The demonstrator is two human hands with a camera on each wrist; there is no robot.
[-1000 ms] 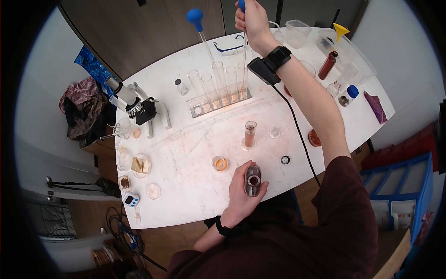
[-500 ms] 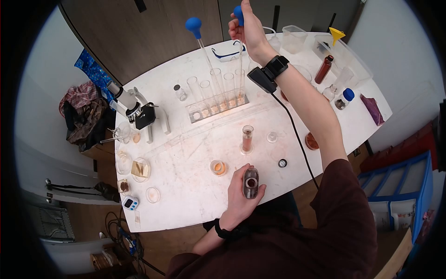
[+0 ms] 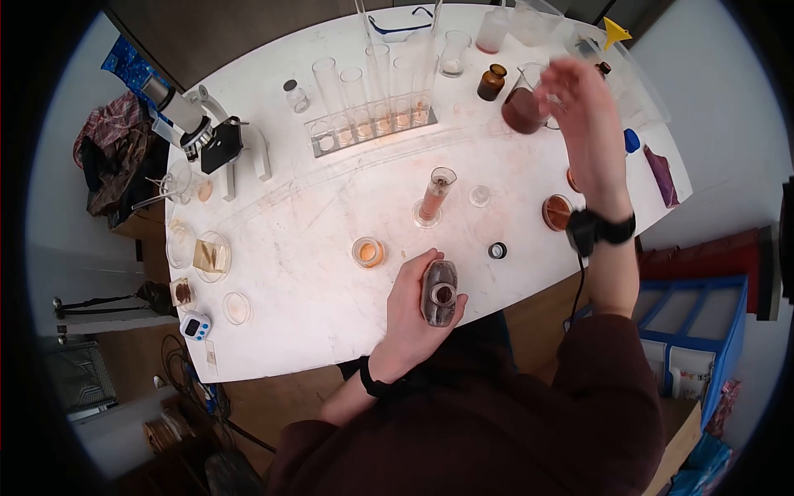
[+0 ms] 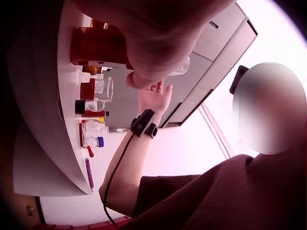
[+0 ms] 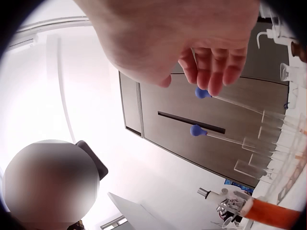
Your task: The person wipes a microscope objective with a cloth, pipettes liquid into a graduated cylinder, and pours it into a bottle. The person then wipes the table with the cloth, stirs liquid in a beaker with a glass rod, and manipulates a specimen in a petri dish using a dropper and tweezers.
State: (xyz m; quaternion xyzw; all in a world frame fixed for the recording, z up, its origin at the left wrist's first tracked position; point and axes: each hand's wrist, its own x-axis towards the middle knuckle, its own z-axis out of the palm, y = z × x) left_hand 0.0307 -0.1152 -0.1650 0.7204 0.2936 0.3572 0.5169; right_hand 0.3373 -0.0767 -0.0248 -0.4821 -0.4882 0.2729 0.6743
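My left hand (image 3: 405, 312) grips a flat-sided glass bottle (image 3: 440, 310) upright at the table's front edge. The bottle's mouth is uncapped, and dark red liquid shows in it in the left wrist view. My right hand (image 3: 584, 103) is raised over the right side, blurred by motion, in front of a jug (image 3: 524, 106) of dark red liquid. It holds nothing, and its fingers (image 5: 218, 72) hang loosely bent in the right wrist view. Ahead of the bottle stands a measuring cylinder (image 3: 434, 198) with pinkish-orange content. A black cap (image 3: 497, 250) lies to the bottle's right.
A rack (image 3: 376, 132) of test tubes stands at the back, with two blue-bulbed pipettes (image 5: 196, 130) in its tubes. Left are a microscope (image 3: 211, 136), petri dishes and a timer (image 3: 195, 325). A jar of orange content (image 3: 368, 253) sits mid-table. A brown bottle (image 3: 491, 83) stands back right.
My right hand has let go of a pipette's blue bulb and moved right and nearer. The pipette stays in its tube. My left hand keeps hold of the bottle; the head view has tilted down.
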